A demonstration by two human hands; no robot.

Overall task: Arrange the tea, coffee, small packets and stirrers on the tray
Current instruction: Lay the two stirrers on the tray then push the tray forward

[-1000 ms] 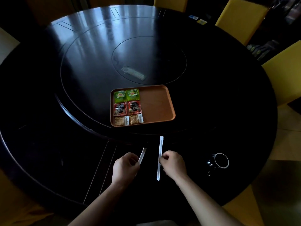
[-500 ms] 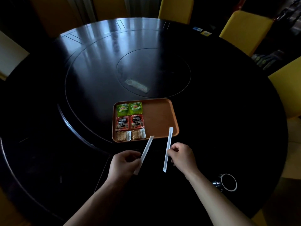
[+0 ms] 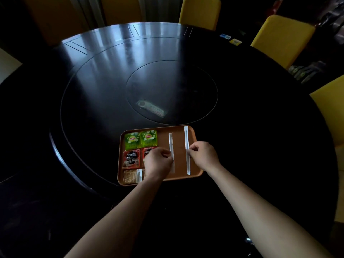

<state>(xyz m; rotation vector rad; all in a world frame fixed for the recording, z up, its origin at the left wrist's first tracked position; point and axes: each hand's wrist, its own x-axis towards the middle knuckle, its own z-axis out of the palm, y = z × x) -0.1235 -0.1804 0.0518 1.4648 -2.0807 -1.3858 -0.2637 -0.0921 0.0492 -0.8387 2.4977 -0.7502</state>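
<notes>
- Tea bags (image 3: 141, 139), coffee sachets (image 3: 131, 159) and small packets (image 3: 130, 176) sit along the orange tray's (image 3: 193, 176) left edge
- Left hand (image 3: 158, 162) pinches one wrapped stirrer (image 3: 171, 146), right hand (image 3: 202, 155) the other stirrer (image 3: 186, 138), over the tray's right half; apparently only releasing remains

Round dark table (image 3: 93, 86), remote-like object (image 3: 151, 108) at its centre; yellow chairs (image 3: 282, 37) behind

Second coffee sachet (image 3: 148, 153) half hidden
</notes>
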